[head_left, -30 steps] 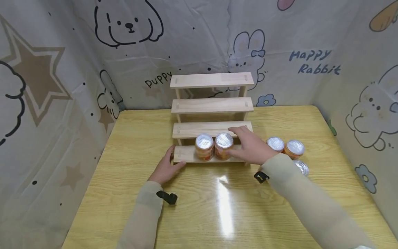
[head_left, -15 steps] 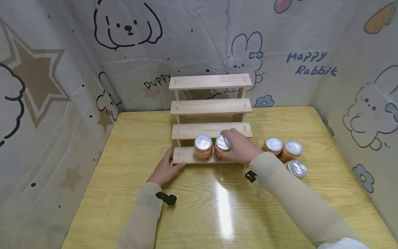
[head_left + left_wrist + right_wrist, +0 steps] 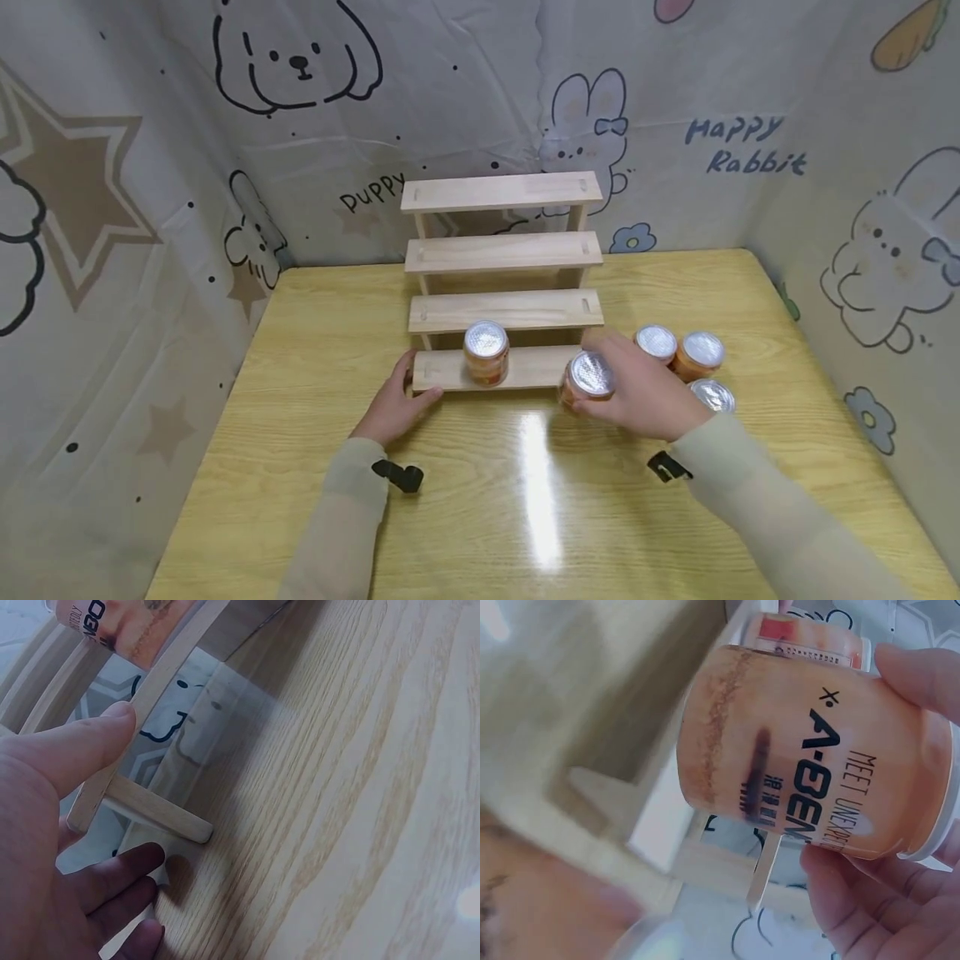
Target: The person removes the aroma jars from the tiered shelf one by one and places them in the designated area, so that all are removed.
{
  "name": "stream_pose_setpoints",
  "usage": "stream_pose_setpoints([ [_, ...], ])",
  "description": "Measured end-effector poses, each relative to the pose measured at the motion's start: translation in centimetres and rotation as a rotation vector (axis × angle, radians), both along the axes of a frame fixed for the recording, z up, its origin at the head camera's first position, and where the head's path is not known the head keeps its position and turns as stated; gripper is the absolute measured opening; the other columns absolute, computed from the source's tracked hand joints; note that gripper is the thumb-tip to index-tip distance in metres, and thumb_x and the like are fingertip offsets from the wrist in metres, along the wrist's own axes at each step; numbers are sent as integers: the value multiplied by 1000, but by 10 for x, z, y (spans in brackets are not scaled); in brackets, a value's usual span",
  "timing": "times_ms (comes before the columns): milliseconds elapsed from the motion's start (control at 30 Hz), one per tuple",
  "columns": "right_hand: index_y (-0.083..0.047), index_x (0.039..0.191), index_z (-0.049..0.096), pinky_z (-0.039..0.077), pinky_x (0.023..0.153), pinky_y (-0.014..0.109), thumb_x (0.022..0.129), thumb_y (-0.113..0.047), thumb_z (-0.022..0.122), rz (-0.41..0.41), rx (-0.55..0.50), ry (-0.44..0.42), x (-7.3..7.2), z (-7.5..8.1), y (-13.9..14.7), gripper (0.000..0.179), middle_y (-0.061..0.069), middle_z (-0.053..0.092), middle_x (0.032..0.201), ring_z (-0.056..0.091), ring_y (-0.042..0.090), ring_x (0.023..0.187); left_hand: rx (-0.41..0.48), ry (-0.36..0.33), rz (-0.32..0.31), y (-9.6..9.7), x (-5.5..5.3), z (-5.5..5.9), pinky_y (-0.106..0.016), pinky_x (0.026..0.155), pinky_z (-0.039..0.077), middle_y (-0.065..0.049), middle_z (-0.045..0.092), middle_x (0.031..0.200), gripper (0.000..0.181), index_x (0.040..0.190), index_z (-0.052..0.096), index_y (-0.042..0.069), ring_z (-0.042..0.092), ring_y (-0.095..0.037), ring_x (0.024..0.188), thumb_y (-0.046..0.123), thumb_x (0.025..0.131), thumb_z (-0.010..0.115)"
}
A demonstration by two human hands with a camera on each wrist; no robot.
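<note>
My right hand [image 3: 648, 396] grips an orange can [image 3: 591, 375] with a silver lid, just in front of the right end of the bottom step. In the right wrist view this can [image 3: 795, 761] shows black lettering, with thumb and fingers on opposite sides near its lid. A second such can [image 3: 486, 357] stands upright on the bottom step, left of its middle. My left hand [image 3: 393, 407] holds the left end of the wooden tiered rack [image 3: 504, 310]. Its thumb [image 3: 97, 739] presses the board's front edge in the left wrist view; the lower fingers spread beneath.
Three more silver-lidded cans, a left one [image 3: 656, 342], a right one [image 3: 702, 352] and a near one [image 3: 712, 395], stand grouped on the table [image 3: 480, 500] right of the rack. A printed cloth [image 3: 675, 67] hangs behind and along both sides.
My right hand has closed round the right-hand can on the bottom step and taken it off, rightward and toward me. The left hand stays at the rack's end.
</note>
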State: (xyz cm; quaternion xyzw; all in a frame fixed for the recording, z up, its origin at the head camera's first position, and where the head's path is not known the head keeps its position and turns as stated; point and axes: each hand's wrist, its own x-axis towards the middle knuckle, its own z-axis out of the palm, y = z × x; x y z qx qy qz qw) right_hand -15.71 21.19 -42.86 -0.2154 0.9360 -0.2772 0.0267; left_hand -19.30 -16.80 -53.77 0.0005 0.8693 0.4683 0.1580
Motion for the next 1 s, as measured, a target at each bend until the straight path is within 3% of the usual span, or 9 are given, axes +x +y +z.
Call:
stream_pose_setpoints([
  [200, -2, 135, 54, 52, 92, 49, 81, -36, 86, -62, 32, -15, 37, -10, 30, 72, 12, 58, 127, 60, 26, 112, -18, 4, -14, 1, -1, -1, -60, 116, 26, -21, 35, 157, 101, 164, 7, 24, 29, -38, 148, 59, 91, 68],
  [400, -8, 130, 57, 53, 88, 49, 78, -35, 88, -85, 62, -10, 57, -27, 51, 66, 6, 60, 120, 62, 25, 107, -21, -18, -9, 0, -1, -2, -60, 117, 24, -22, 34, 158, 104, 164, 5, 24, 28, -38, 148, 61, 90, 68],
  [667, -11, 124, 61, 53, 88, 54, 75, -33, 90, -122, 53, 17, 66, -45, 65, 61, 4, 60, 114, 61, 27, 106, -23, -4, -6, -2, -4, -2, -60, 117, 24, -22, 31, 159, 103, 164, 5, 26, 26, -38, 149, 61, 90, 67],
  [1000, -10, 133, 58, 51, 92, 56, 75, -30, 91, -130, 34, -35, 71, -57, 67, 69, 9, 60, 127, 60, 31, 115, -14, -26, 0, -1, -3, -4, -59, 117, 25, -20, 35, 157, 104, 164, 7, 26, 29, -36, 148, 61, 89, 69],
])
